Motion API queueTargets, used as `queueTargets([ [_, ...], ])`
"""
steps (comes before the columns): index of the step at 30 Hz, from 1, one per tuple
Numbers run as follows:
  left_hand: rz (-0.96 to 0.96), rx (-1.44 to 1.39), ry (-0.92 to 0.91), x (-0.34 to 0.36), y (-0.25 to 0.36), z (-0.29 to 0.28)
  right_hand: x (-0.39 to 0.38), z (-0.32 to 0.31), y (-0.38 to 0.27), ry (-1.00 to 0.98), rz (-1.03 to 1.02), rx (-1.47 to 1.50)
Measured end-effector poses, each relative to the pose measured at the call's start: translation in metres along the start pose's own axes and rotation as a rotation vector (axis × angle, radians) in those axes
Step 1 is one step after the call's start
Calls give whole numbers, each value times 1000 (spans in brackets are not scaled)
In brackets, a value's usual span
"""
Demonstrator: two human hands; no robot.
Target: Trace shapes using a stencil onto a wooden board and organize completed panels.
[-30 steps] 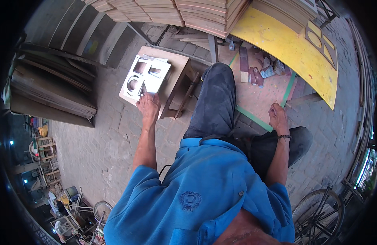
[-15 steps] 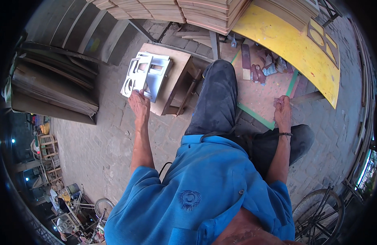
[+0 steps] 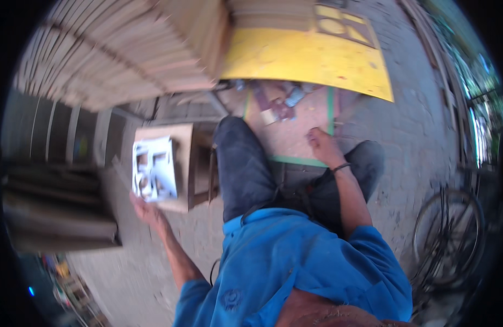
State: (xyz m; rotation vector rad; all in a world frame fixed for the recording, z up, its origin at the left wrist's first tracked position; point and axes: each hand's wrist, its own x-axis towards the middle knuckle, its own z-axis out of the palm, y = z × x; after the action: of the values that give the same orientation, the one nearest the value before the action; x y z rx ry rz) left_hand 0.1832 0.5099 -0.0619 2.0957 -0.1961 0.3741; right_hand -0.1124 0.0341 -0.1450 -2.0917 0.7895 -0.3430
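the left hand [image 3: 145, 210] reaches out to the near, lower edge of a white cut-out panel [image 3: 154, 168], a flat piece with several openings sawn through it; the picture is smeared there, so whether the fingers are closed on the edge or only touching it from below i cannot tell. the panel lies on a pale wooden board [image 3: 178, 163] that sits on a low stand just left of the person's left knee [image 3: 243, 163]. judging from this, the piece is being handled at one edge only, and a thin fretted panel like this would be best supported with the palm under it and kept flat, since the narrow bars between the openings look like the weak spots if it is lifted by a corner. the right hand [image 3: 322, 146] rests open, palm down, on the pinkish board with green edging [image 3: 297, 131] on the ground, holding nothing, and it seems to prop the body. further out on that board lie a few small items [image 3: 281, 106], too blurred to name. beyond them leans a yellow sheet [image 3: 311, 60] with a cut-out frame [image 3: 338, 24] on it, beside a tall stack of thin plywood sheets [image 3: 131, 49]. a bicycle wheel [image 3: 447, 240] stands at the right.
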Motion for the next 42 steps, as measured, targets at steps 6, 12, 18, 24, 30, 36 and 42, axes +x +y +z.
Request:
queueTargets([
  [6,418,220,379,18,92,-8,-7,-13,-4,57,-17,-26],
  [12,868,-149,-55,-27,195,31,-2,-8,-10,-19,-13,-80],
  [18,1368,-175,-667,-73,300,131,-1,10,31,-26,-71,-88],
  [24,1421,-264,-894,-72,338,258,-31,-44,-42,-114,7,-95],
  [30,1391,-189,-829,-62,321,320,-72,-147,-139,273,-168,195],
  [36,1312,-60,-861,-68,326,324,12,-228,-106,724,-153,-339],
  [42,1242,-21,-798,-76,324,331,65,-209,-67,362,-93,-784],
])
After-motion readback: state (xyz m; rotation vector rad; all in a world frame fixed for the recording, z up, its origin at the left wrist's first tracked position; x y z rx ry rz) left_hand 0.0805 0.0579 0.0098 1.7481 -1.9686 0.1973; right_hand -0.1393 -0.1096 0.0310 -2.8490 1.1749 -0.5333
